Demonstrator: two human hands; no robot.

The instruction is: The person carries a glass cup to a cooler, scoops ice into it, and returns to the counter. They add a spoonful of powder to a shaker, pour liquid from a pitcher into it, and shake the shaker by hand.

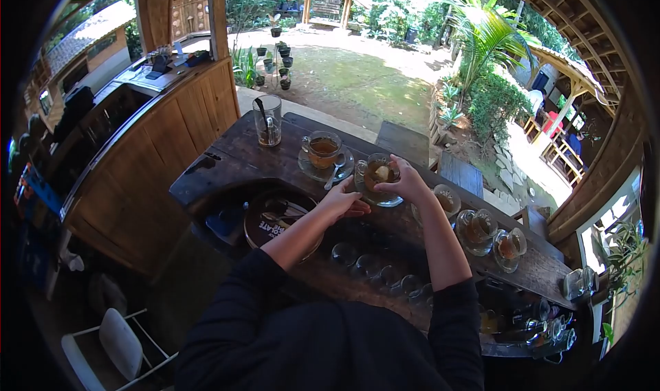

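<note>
The glass cup is standing on its saucer, right hand half-curling around it, grip unclear, left hand extending open alongside; uneven finger pressure could be tipping and spilling it.

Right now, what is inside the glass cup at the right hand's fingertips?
Brownish liquid and a pale lump show inside the glass cup. The right hand covers part of one side; any contents behind it are hidden.

Sunlit garden beyond dark wooden table; wooden counter at left, white chair lower left.
</note>
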